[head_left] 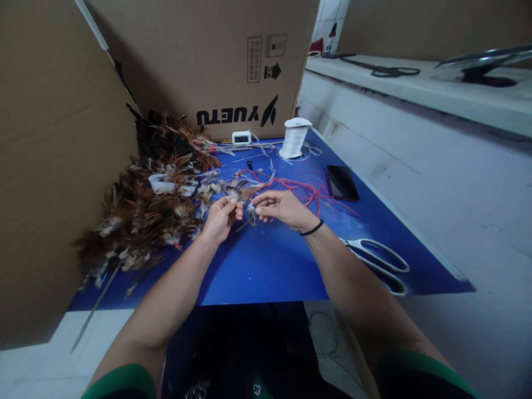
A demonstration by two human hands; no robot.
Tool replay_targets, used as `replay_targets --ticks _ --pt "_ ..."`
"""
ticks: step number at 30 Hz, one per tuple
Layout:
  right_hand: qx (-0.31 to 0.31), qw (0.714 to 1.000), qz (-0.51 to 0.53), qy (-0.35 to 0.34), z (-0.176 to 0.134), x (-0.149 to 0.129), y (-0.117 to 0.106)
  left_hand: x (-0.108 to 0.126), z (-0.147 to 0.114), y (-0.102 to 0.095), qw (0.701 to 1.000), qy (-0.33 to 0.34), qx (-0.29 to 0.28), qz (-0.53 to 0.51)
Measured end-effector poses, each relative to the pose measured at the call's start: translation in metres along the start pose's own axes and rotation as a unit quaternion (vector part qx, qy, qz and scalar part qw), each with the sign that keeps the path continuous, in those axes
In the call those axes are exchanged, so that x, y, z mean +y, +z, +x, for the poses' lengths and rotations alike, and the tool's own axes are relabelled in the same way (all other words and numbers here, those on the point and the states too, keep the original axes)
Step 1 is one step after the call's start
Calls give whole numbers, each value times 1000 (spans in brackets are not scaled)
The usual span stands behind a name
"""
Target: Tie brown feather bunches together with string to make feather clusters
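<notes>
Above the middle of the blue tabletop (261, 271), my left hand (224, 217) is closed in a pinch on a small tuft of feathers (235, 195). Close beside it, my right hand (282, 209), with a black band on the wrist, has thumb and fingers drawn together at another grey-and-white feather (251, 215). Whether the two feathers are joined cannot be made out. Just behind the hands lie tangled red strings (295, 184). A large heap of brown feathers (153, 205) spreads to the left of my left hand.
White-handled scissors (380, 257) lie beside my right forearm. A phone (342, 182), a spool of white ribbon (294, 138) and a small white digital clock (241, 137) stand farther back. Cardboard boxes (166, 61) wall off the back and left. A ledge (415, 88) holds black-handled scissors (394, 71).
</notes>
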State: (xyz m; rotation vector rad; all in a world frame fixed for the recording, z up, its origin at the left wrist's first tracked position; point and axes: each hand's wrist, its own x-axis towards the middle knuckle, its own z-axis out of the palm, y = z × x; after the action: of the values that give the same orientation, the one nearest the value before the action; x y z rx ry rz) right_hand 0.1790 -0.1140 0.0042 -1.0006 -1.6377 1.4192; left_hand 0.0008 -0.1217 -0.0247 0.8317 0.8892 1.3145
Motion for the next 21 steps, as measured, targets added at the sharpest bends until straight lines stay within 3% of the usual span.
replay_targets --ticks 9,13,17,21 --pt "43 998 -36 -17 5 8 6 -2 -4 6 999 -22 -20 13" --pt "65 996 67 14 5 6 13 -4 -5 7 999 -19 -16 22" --pt "44 980 177 77 4 5 13 -5 -4 5 1000 -9 -3 29" --pt "29 972 228 50 4 4 5 -6 -2 3 999 -8 18 29"
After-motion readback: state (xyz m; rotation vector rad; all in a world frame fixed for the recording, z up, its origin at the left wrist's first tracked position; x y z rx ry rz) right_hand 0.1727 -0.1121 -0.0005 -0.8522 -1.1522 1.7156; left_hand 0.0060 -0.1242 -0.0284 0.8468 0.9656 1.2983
